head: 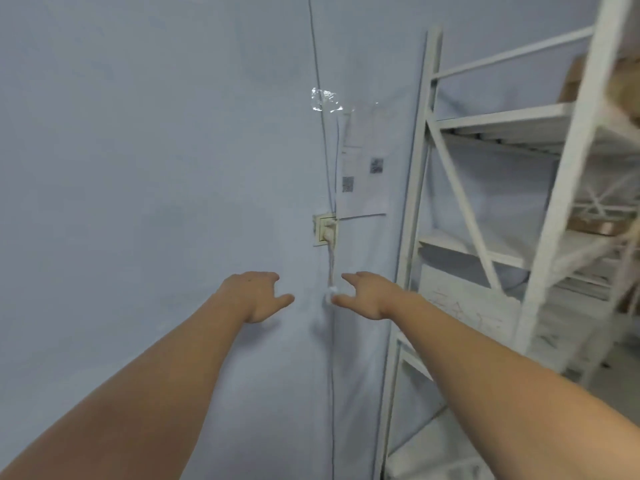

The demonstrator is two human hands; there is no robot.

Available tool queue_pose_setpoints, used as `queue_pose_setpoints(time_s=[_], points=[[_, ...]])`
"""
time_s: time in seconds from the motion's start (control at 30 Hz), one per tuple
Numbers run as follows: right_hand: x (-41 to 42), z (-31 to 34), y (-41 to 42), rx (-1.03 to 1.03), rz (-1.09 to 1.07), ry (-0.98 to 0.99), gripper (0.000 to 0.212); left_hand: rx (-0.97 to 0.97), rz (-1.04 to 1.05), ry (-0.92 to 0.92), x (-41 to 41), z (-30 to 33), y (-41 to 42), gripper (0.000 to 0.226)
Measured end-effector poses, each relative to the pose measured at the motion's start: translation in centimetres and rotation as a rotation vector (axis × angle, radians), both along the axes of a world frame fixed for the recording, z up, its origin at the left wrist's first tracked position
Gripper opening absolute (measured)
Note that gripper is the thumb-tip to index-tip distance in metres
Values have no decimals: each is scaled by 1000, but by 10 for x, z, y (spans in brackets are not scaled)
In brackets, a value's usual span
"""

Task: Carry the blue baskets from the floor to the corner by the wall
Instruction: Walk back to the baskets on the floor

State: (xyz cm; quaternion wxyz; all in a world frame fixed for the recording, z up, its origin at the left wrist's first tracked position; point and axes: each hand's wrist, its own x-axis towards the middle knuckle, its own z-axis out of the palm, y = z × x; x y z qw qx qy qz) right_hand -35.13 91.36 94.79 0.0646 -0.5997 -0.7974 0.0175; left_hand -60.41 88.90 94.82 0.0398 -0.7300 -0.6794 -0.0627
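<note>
Left hand (pixel 258 296) empty, fingers loosely spread, reaching toward pale wall (pixel 138 168). Wall socket (pixel 325 230) with cable between the hands. Right hand (pixel 369 294) also empty, fingers apart, thumb out. White shelving rack (pixel 485 188) at right. No blue baskets in view, floor hidden; progress can't be judged, probably between carries

White metal rack (pixel 540 140); blurred cardboard boxes (pixel 575 81) on shelves.
</note>
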Motion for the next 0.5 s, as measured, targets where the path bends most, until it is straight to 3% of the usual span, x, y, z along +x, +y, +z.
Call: queue_pose_setpoints(time_s=[0.27,0.5], points=[[130,-15,-124,-18,-518,20,84,15,-499,54,152,1,6,79],[211,-26,-351,3,-1012,80,81,77,-998,28,303,-11,-123,78]])
